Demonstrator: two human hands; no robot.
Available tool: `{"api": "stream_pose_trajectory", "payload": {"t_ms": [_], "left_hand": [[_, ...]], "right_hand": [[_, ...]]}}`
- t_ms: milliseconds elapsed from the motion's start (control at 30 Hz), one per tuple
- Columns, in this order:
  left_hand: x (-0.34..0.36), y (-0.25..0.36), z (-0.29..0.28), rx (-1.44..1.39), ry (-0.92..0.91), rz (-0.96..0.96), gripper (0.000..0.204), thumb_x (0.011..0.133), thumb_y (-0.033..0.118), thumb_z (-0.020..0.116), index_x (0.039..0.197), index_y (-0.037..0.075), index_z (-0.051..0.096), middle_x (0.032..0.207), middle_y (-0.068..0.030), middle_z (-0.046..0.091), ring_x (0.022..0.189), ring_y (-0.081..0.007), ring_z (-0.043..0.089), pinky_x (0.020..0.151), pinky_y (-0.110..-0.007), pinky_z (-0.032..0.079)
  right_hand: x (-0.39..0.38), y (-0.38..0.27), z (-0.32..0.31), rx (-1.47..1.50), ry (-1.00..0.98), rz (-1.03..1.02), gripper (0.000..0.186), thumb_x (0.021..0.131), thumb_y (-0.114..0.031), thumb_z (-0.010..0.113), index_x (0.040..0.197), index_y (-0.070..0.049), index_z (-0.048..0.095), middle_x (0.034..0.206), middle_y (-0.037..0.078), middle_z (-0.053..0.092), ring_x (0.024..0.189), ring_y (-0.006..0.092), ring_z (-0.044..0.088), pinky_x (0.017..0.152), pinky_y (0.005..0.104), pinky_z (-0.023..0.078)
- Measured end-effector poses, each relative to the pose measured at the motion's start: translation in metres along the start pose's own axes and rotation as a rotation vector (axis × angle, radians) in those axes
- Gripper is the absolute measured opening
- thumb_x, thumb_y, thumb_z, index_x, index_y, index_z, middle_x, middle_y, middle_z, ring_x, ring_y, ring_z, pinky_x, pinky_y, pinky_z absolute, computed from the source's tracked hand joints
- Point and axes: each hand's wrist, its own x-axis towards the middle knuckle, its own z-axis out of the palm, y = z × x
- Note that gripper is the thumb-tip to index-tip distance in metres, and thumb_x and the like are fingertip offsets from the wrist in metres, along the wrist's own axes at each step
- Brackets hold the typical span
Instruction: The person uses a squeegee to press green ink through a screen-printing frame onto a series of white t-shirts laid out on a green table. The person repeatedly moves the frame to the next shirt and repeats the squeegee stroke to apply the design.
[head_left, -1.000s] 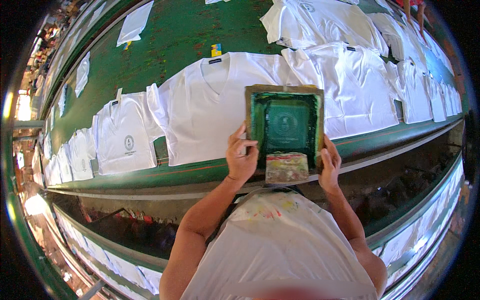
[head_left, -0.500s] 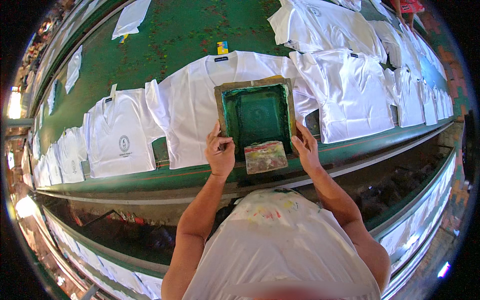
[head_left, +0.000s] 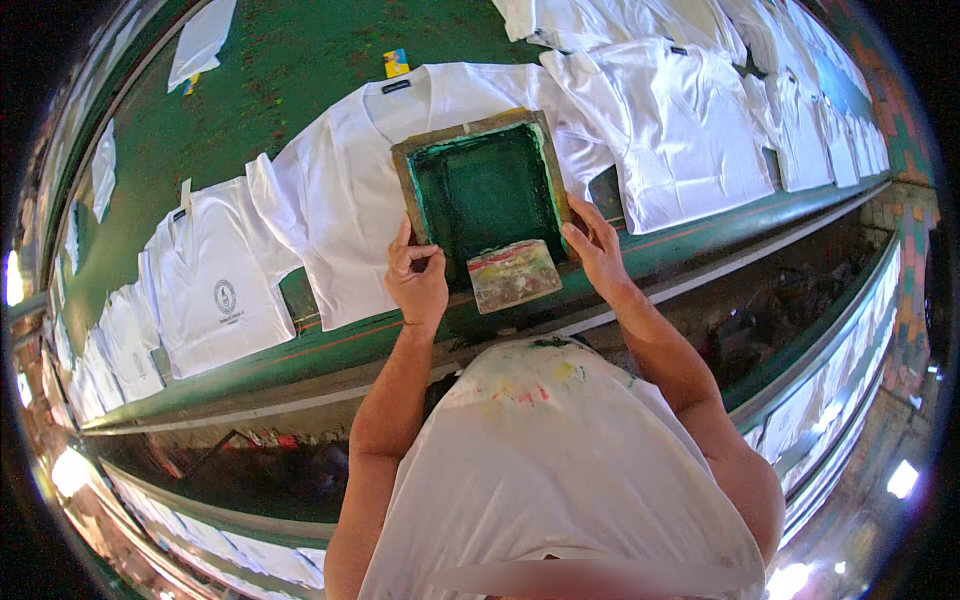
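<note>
Both my hands hold a square wooden screen-printing frame (head_left: 402, 178) with dark green mesh, over the right part of a white V-neck T-shirt (head_left: 345, 185). My left hand (head_left: 417, 278) grips its near left side, thumb and fingers curled together. On the opposite side, my right hand (head_left: 598, 247) has its fingers and thumb against the frame's edge. A paint-stained squeegee (head_left: 515, 277) leans inside the frame at its near edge, between my hands. I cannot tell whether the frame touches the shirt; it hides the cloth beneath.
To the left lies a T-shirt with a dark round print (head_left: 225, 298); further printed shirts follow it. Another white T-shirt (head_left: 690, 140) lies to the right, with more beyond. The long green table (head_left: 290, 110) ends at a near edge, with a dark gap (head_left: 250, 470) before another shirt-covered table.
My view has tilted and shifted, so the table, shirts and frame sit higher and slanted. Both hands keep their hold on the frame. A faint round mark in the mesh no longer shows.
</note>
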Motion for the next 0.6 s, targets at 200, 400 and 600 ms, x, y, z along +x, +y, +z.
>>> {"api": "stream_pose_trajectory", "payload": {"t_ms": [200,400,600], "left_hand": [[-0.001,-0.003,0.001,-0.029,0.002,-0.028,0.014,0.089,-0.011,0.078,0.091,0.001,0.072,0.163,-0.0221,0.062,0.118,-0.0224,0.071,0.094,-0.035,0.059],[0.000,-0.002,0.001,-0.032,0.008,-0.089,0.015,0.088,-0.012,0.078,0.090,0.002,0.072,0.163,-0.0210,0.063,0.115,-0.0178,0.071,0.087,-0.031,0.058],[0.002,0.001,0.003,-0.030,0.022,-0.037,0.015,0.088,-0.011,0.079,0.089,0.002,0.073,0.163,-0.0193,0.063,0.110,-0.0133,0.071,0.078,-0.028,0.057]], "right_hand": [[0.002,0.005,0.000,-0.100,0.009,-0.038,0.054,0.110,-0.019,0.075,0.159,0.000,0.060,0.138,0.001,0.062,0.112,0.0087,0.057,0.097,0.0257,0.047],[0.004,0.016,0.003,-0.051,0.020,-0.043,0.050,0.111,-0.017,0.073,0.157,0.001,0.061,0.136,0.002,0.063,0.110,0.0086,0.058,0.094,0.0244,0.048],[0.007,0.018,0.000,-0.116,0.013,-0.101,0.048,0.111,-0.016,0.073,0.155,0.002,0.062,0.135,0.004,0.065,0.112,0.0098,0.060,0.097,0.0256,0.050]]}}
